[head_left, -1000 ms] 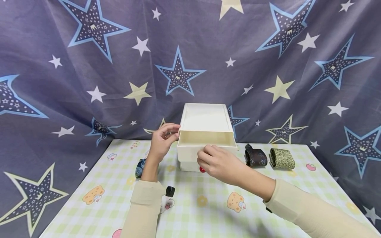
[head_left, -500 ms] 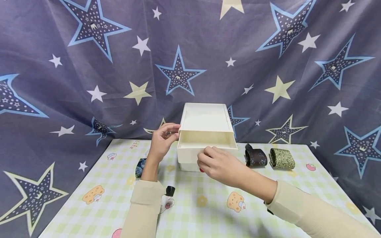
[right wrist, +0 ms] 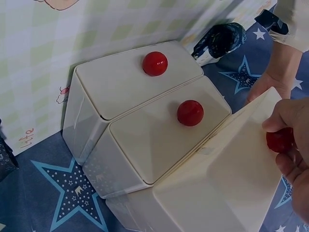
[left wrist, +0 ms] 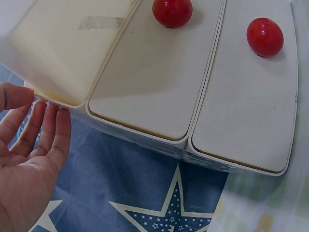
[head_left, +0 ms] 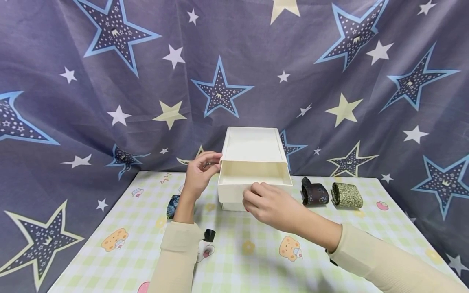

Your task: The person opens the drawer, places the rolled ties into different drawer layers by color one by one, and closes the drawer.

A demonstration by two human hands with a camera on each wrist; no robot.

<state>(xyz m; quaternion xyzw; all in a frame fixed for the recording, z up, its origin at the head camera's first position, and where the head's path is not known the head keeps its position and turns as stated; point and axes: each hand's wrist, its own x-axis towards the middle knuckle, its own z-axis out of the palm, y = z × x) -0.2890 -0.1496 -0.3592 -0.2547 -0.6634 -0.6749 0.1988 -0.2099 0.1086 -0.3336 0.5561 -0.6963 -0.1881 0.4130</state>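
Note:
A white drawer unit (head_left: 253,143) with three stacked drawers stands at the table's back. Its top drawer (head_left: 231,192) is partly pulled out, and no contents show inside. With thumb and fingers, my right hand (head_left: 272,204) pinches that drawer's round red knob (right wrist: 279,140). Against the unit's left side, near the top front edge, my left hand (head_left: 199,176) rests its fingertips, fingers mostly straight. Both lower drawers are closed, each with a red knob: the middle one's knob (left wrist: 172,10) and the bottom one's knob (left wrist: 265,37) are untouched.
Right of the unit lie a dark floral cloth roll (head_left: 316,193) and an olive speckled roll (head_left: 347,195). A blue patterned roll (head_left: 172,206) sits partly behind my left wrist. A starry curtain (head_left: 146,81) hangs behind the checked tablecloth (head_left: 242,260).
The top drawer has slid slightly further out towards me, its front edge lower in the head view. My right hand moved slightly with it; my left hand stayed put.

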